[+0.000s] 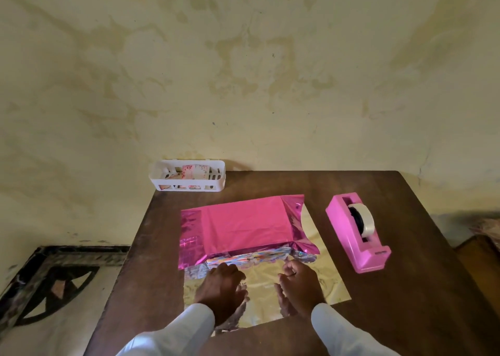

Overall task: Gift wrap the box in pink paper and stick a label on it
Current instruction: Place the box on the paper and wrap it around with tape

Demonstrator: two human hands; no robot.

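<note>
A box with a colourful printed side lies on the table under a fold of shiny pink paper, which covers its top. The paper's silvery inner side spreads toward me in front of the box. My left hand rests on this near flap just before the box, fingers curled down at the box's lower edge. My right hand lies beside it on the flap, fingers bent, near the box's front right corner. Whether either hand pinches the paper is hidden.
A pink tape dispenser with a white roll stands to the right of the box. A white slotted basket holding patterned labels sits at the table's far left corner against the wall. The brown table ends just past the dispenser.
</note>
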